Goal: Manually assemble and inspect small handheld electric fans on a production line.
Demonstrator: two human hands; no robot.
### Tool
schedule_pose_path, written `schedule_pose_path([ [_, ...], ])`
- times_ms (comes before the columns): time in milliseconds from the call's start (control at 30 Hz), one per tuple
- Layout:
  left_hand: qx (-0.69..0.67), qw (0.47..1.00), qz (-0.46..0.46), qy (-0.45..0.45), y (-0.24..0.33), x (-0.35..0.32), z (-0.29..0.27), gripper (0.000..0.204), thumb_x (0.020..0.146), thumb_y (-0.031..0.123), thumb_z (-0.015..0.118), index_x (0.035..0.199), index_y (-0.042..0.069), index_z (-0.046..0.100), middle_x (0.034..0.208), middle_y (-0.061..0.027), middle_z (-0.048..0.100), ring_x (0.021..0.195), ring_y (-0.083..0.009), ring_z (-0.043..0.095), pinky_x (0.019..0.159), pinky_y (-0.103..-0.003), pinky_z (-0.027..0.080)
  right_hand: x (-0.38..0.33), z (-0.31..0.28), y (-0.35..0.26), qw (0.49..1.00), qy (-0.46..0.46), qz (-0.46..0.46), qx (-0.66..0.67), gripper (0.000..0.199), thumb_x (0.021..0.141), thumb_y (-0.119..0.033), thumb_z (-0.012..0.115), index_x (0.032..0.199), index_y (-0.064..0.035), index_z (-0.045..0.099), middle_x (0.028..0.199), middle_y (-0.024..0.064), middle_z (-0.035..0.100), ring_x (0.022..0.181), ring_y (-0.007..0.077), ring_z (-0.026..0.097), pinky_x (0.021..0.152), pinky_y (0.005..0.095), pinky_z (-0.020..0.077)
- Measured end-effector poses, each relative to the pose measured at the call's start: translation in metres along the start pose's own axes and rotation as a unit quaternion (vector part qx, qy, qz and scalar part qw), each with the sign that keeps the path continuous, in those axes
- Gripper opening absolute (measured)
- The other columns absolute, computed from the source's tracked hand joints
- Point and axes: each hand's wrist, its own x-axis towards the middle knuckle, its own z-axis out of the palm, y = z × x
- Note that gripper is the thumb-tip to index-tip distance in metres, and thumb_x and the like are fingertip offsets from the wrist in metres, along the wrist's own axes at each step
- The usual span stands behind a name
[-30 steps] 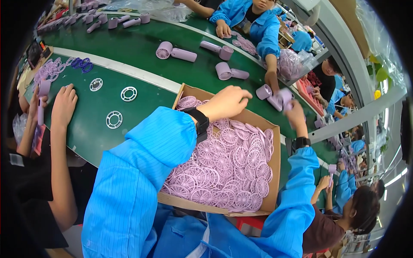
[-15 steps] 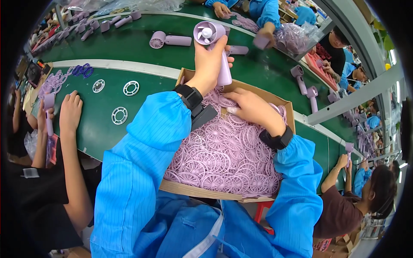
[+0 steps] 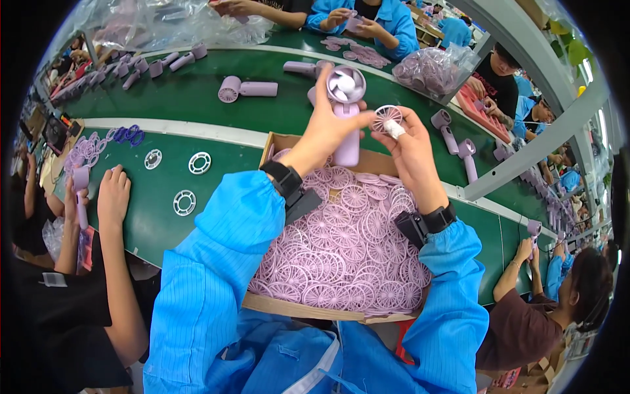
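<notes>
Green desk (image 3: 147, 220) spreads beyond and to the left of the fingers in the head view, bending at the dark rim, where I lose the outlying workers and clutter to the fisheye edge. From my remote seat I see the left fingers (image 3: 321, 92) wrapped around a lilac fan (image 3: 346, 146), its round head facing me; the fingertips behind it are hidden. They also cover part of another fan (image 3: 298, 67) lying past them. The right fingers (image 3: 412, 119) are pinched together on a lilac grille (image 3: 386, 114), a white covering over one fingertip. I cannot tell whether the left thumb touches that grille.

I make out smooth plastic on the held fan, curved pale blades inside its collar, and thin spokes across the grille. Below both sets of fingers, a brown cardboard box (image 3: 315, 311) carries a heap of similar spoked discs (image 3: 341, 243), overlapping too closely for me to count. Left of the fingers lie three white rings (image 3: 186, 202) and some dark purple ones (image 3: 131, 135). Beyond the right fingers sits a crumpled clear bag (image 3: 436, 69), and to their right a grey metal bar (image 3: 538, 144) cuts across my sight of the workers behind.
</notes>
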Motion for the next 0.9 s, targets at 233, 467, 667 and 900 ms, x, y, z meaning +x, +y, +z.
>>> schedule_pose_path([
  [233,0.046,0.997,0.020,-0.061,0.014,-0.011,0.008,0.088,0.071,0.002,0.075,0.142,0.016,0.025,0.121,-0.0106,0.047,0.107,-0.0177,0.053,0.080,-0.028,0.050,-0.003,-0.001,-0.002,0.993,-0.059,-0.014,0.104,0.021,0.091,-0.001,0.050,0.111,-0.0039,0.048,0.109,0.0089,0.057,0.100,0.0201,0.059,0.089,0.0376,0.0510],
  [467,0.115,0.980,0.147,-0.064,0.001,-0.004,0.003,0.087,0.072,-0.003,0.071,0.143,0.014,0.024,0.112,-0.0096,0.053,0.092,-0.0140,0.057,0.069,-0.025,0.049,-0.004,-0.001,-0.008,0.990,-0.086,0.027,0.109,0.022,0.091,0.000,0.049,0.113,-0.0037,0.048,0.110,0.0098,0.057,0.102,0.0227,0.059,0.092,0.0397,0.0494],
  [667,0.075,0.987,0.126,-0.062,0.004,-0.004,0.003,0.086,0.071,0.001,0.074,0.142,0.013,0.027,0.120,-0.0092,0.048,0.104,-0.0163,0.053,0.085,-0.028,0.047,-0.002,-0.011,-0.011,0.976,-0.135,0.070,0.158,0.029,0.092,-0.013,0.051,0.118,-0.0005,0.050,0.111,0.0122,0.059,0.099,0.0252,0.061,0.090,0.0407,0.0496],
  [900,0.052,0.992,0.074,-0.088,0.008,-0.003,0.001,0.084,0.077,0.003,0.069,0.144,0.017,0.020,0.108,-0.0074,0.053,0.084,-0.0127,0.059,0.062,-0.026,0.052,-0.004,-0.013,-0.013,0.979,-0.129,0.065,0.140,0.038,0.090,-0.024,0.055,0.118,0.0018,0.053,0.110,0.0127,0.060,0.096,0.0266,0.062,0.087,0.0377,0.0499],
])
